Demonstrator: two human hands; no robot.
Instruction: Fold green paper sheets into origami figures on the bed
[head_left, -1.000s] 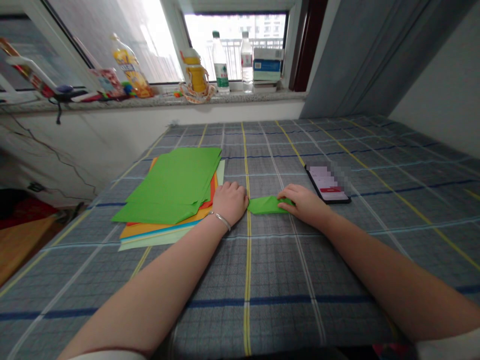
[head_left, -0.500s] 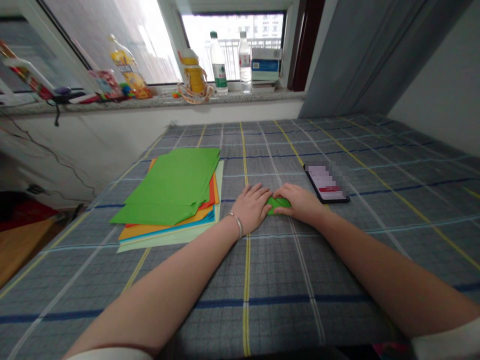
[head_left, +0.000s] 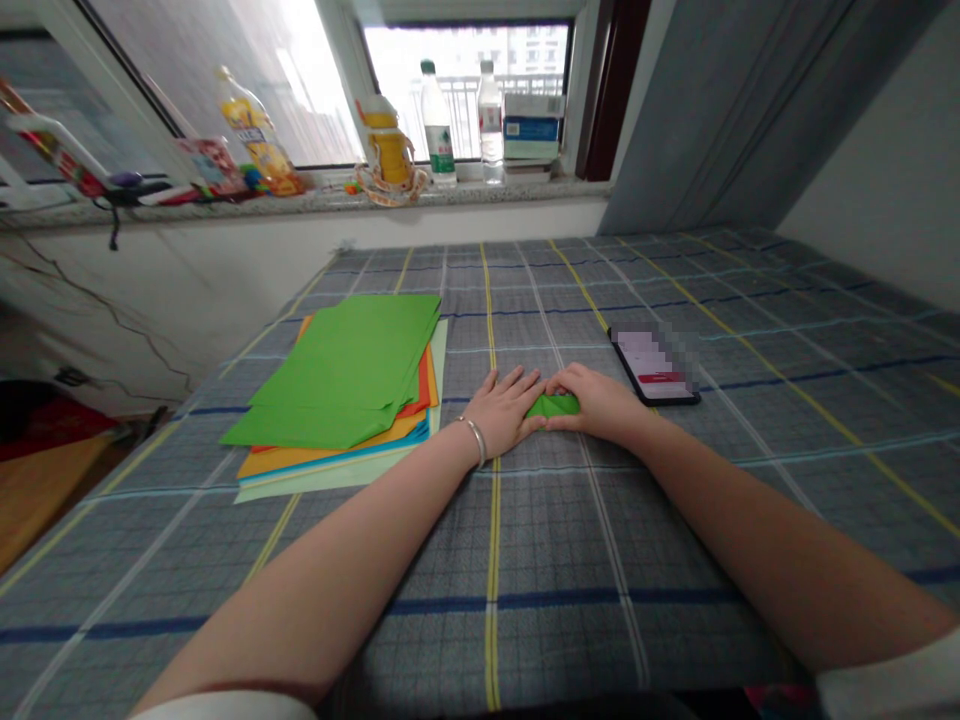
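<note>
A small folded piece of green paper lies on the checked cloth between my two hands. My left hand, with a silver bracelet at the wrist, rests flat with its fingers spread, and its thumb side touches the paper's left end. From the other side my right hand grips the right end of the paper between thumb and fingers. Part of the paper is hidden under the fingers. To the left lies a stack of coloured paper sheets, green on top, with orange, blue and pale green edges beneath.
A phone with its screen lit lies right of my right hand. Behind the checked cloth, a windowsill bears a yellow cup, a green-capped bottle, another clear bottle and boxes.
Both hands have barely moved. The fingers have shifted slightly, and a little more of the green paper's left part shows between them.
</note>
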